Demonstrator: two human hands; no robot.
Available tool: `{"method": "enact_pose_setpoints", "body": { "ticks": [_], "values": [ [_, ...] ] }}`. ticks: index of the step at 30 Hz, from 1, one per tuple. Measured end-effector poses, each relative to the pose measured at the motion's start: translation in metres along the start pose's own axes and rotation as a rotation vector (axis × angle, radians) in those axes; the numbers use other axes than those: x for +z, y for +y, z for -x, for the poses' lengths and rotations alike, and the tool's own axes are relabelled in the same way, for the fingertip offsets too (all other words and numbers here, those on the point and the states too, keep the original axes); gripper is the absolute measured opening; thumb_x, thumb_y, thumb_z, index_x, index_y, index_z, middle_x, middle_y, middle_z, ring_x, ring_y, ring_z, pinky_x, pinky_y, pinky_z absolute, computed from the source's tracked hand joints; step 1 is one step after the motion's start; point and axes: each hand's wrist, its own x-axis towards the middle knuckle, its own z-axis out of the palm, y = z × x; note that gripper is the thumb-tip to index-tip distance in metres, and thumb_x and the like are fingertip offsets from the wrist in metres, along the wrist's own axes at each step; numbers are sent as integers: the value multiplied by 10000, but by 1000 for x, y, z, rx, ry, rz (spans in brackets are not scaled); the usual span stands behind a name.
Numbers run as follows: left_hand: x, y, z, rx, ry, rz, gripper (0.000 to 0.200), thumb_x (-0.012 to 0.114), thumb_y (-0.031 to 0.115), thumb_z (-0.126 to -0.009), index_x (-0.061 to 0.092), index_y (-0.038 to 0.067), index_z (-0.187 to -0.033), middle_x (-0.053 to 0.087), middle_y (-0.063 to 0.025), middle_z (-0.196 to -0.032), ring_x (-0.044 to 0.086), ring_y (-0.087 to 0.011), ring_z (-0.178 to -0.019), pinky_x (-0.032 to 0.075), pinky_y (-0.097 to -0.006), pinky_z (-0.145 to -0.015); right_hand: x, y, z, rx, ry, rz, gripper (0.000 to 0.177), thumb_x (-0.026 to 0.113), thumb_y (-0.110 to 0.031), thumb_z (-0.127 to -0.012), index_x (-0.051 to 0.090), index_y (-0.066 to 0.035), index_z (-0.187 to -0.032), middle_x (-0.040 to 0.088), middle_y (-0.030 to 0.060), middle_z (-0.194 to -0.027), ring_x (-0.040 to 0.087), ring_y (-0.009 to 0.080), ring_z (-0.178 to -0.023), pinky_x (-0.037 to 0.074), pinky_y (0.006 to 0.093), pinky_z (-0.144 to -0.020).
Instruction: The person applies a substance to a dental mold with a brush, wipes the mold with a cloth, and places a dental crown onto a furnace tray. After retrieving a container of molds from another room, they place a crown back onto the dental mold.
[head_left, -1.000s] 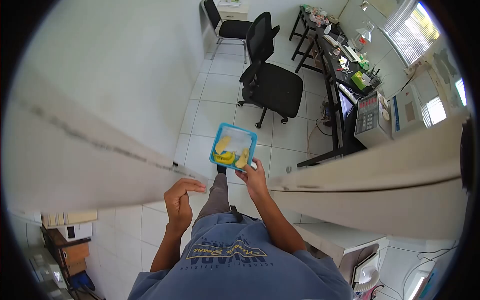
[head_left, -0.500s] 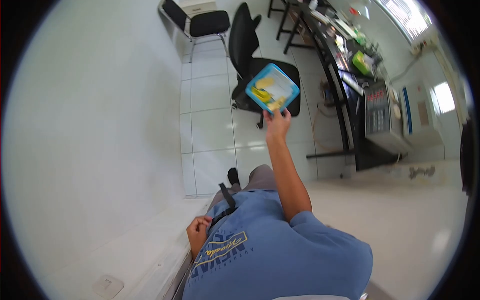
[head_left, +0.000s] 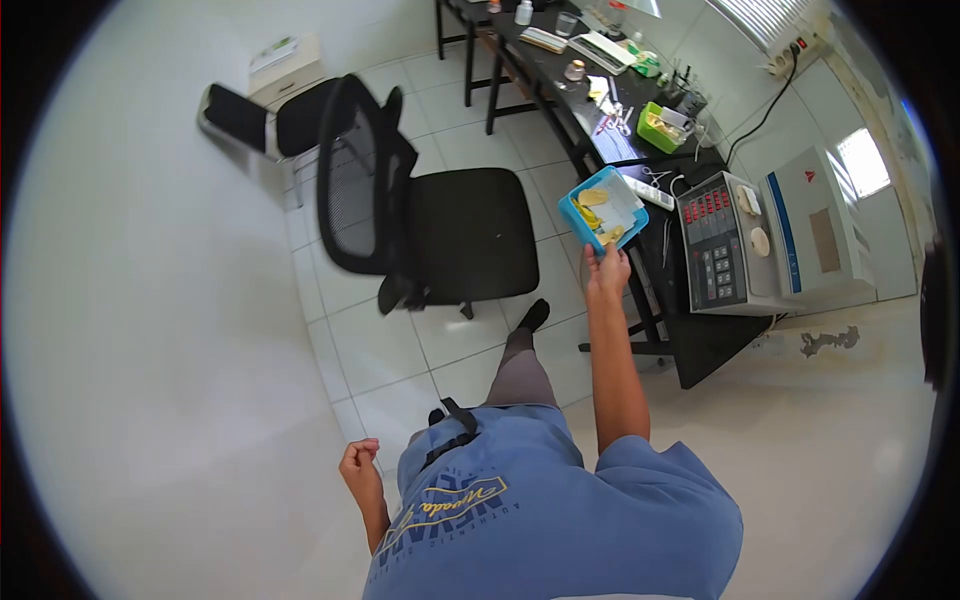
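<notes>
A blue basket (head_left: pixel 570 214) with a white lining holds yellow and pale beige items. My right hand (head_left: pixel 607 270) grips its near edge, the arm stretched forward, and the basket is beside the left edge of the black desk. My left hand (head_left: pixel 360 459) hangs low at my left side, near my blue shirt; its fingers are curled together, and whether anything is in them is too small to tell.
A black office chair (head_left: pixel 470 235) stands ahead, with another chair (head_left: pixel 235 118) and a drawer cabinet (head_left: pixel 285 70) behind. Along the black desk (head_left: pixel 545 65) are a green basket (head_left: pixel 660 130), bottles, scissors, and a machine with buttons (head_left: pixel 715 245).
I am closer to the office chair and desk. The basket has moved right, toward the desk, in my right hand. My left hand has swung outward from my waist.
</notes>
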Motion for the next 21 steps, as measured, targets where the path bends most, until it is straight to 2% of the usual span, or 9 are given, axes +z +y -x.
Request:
{"method": "enact_pose_setpoints", "body": {
  "ticks": [3, 5, 7, 9, 10, 12, 19, 21],
  "values": [
    [86, 12, -39, -36, -117, -138, 213, 424, -16, -880, 627, -19, -815, 652, -94, -825, 615, -150, -795, 494, -266, -766, 6, -26, -78, -9, 0, 17, 342, 525, -64, -899, 438, 49, -1210, 541, 154, -1100, 628, 235, -820, 589, 301, -676],
    [146, 17, -56, -63, -264, -252, 205, 443, -7, -896, 636, -18, -830, 653, -79, -801, 612, -137, -755, 498, -259, -757, 14, -39, -128, 9, 45, 50, 348, 536, -66, -903, 446, 54, -1217, 556, 154, -1080, 629, 227, -828, 593, 303, -670],
    [214, 33, -72, -51, -429, -273, 188, 455, 8, -908, 638, -23, -875, 670, -90, -831, 630, -140, -787, 498, -264, -747, 20, -52, -175, 101, 5, 79, 368, 547, -71, -908, 437, 60, -1234, 564, 158, -1076, 630, 228, -837, 597, 306, -669],
    [274, 44, -90, 52, -628, -348, 172, 471, 19, -907, 637, -24, -912, 678, -98, -848, 645, -152, -812, 503, -277, -754, 29, -62, -217, 119, 15, 106, 385, 555, -68, -908, 426, 70, -1243, 549, 172, -1110, 626, 239, -872, 600, 316, -678],
    [296, 56, -91, 33, -642, -370, 172, 471, 19, -907, 637, -24, -912, 678, -98, -848, 645, -152, -812, 503, -277, -754, 36, -70, -230, 113, 20, 133, 394, 555, -67, -906, 417, 71, -1248, 532, 170, -1142, 611, 242, -918, 602, 330, -711],
    [343, 82, -98, 116, -751, -432, 169, 475, 35, -917, 634, -21, -934, 670, -82, -893, 631, -142, -834, 496, -274, -785, 43, -78, -263, 123, 31, 107, 407, 563, -54, -893, 411, 57, -1254, 509, 173, -1185, 593, 260, -988, 603, 355, -758],
    [431, 124, -134, 203, -816, -519, 167, 489, 38, -909, 641, -25, -939, 673, -80, -858, 635, -137, -826, 499, -276, -763, 46, -85, -332, 214, 151, 13, 442, 553, 4, -855, 384, 39, -1263, 506, 176, -1185, 583, 301, -1011, 604, 407, -765],
    [459, 142, -146, 273, -830, -498, 147, 511, 30, -893, 641, -21, -938, 684, -121, -874, 666, -192, -811, 509, -297, -749, 45, -84, -347, 207, 165, -9, 430, 555, 16, -856, 386, 41, -1251, 507, 181, -1182, 578, 300, -1018, 598, 434, -780]
  ]
}}
